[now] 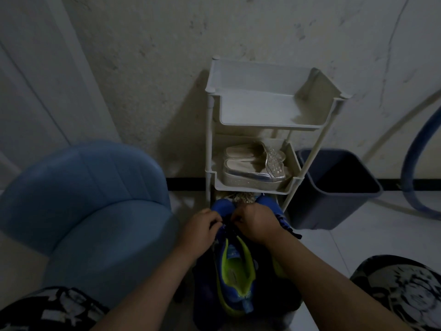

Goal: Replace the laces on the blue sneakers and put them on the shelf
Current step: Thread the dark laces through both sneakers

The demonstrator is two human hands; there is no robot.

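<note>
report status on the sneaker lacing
Left hand and right hand grip blue sneaker at lace area. Not yet on shelf. Silver sandals occupy middle tier.

Items counted: two blue sneakers (235, 273), two silver platform sandals (253, 170), one white shelf rack (257, 108) showing two trays, one blue chair (83, 199), one dark bin (310, 211), one blue curved tube (406, 170), and two hands, left hand (202, 225) and right hand (256, 223).

Blue sneakers (235, 266), lime-yellow lining.
</note>
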